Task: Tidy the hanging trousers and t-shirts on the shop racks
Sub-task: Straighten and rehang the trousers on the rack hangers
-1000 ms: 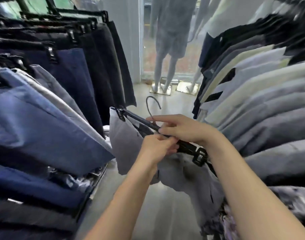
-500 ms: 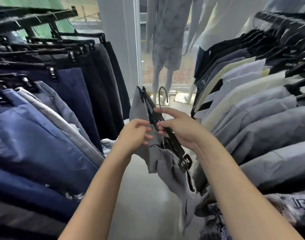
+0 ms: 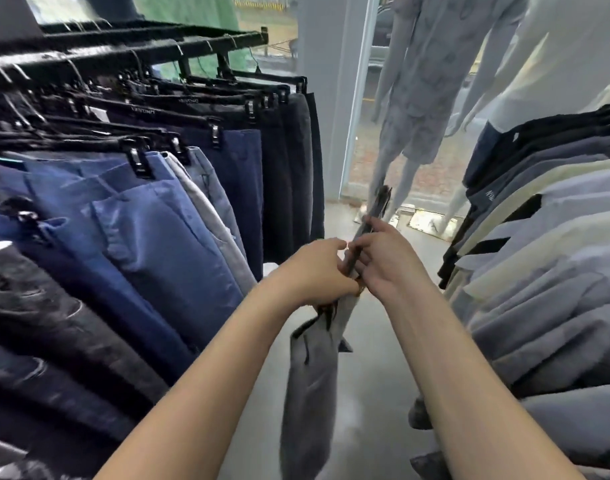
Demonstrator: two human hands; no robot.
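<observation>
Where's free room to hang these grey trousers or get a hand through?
Bare floor runs between the trouser rack and the t-shirts, open ahead to the mannequins. A gap shows past the last dark trousers, before the white pillar. Both rows are packed tight. The held hanger with grey trousers fills mid-aisle.

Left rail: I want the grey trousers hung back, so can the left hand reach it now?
Probably: only open air lies between the left hand and the rail, though it and the right hand both grip the hanger of the grey trousers.
</observation>
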